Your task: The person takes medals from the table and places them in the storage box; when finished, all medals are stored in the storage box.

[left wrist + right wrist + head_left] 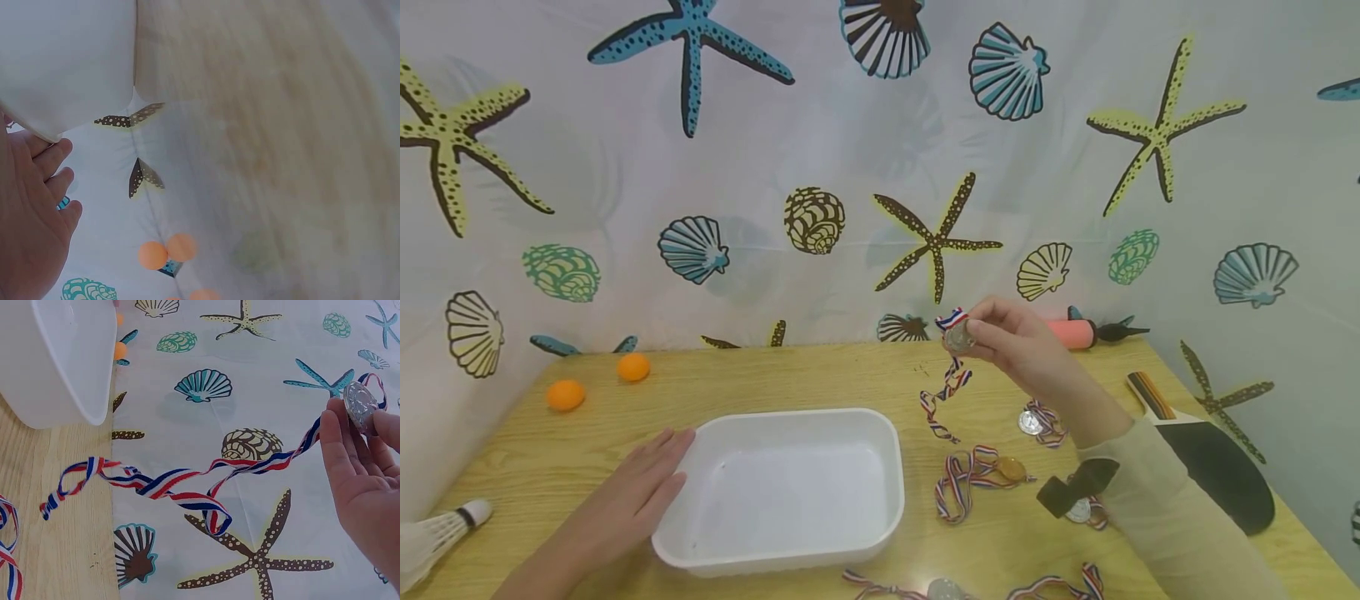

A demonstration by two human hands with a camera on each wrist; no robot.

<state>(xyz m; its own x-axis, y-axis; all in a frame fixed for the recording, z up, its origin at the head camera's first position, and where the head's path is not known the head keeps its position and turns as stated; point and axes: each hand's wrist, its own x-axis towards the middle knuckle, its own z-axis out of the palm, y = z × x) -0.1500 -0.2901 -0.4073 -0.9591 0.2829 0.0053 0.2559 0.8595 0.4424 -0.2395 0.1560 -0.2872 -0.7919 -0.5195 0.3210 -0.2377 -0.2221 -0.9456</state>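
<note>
A silver medal (pixel 958 337) is pinched between the thumb and fingers of my right hand (pixel 1011 337), raised above the back of the table. Its striped red, white and blue ribbon (pixel 169 484) dangles twisted below it. My left hand (pixel 640 487) rests against the left rim of a white plastic tub (pixel 778 558), its fingers fairly straight; the left wrist view shows fingertips at the tub's edge. Right of the tub lie a gold medal (pixel 1011 469) with its ribbon and a silver medal (pixel 1031 422). Another silver medal (pixel 1078 511) is partly covered by the right wrist strap.
Along the front edge lie a medal (pixel 944 590) and striped ribbons. Two orange balls (pixel 565 395) and a shuttlecock (pixel 437 533) are at the left. A black table tennis paddle (pixel 1213 467) and a pink cylinder with a black nozzle (pixel 1071 333) sit right. Patterned cloth hangs behind.
</note>
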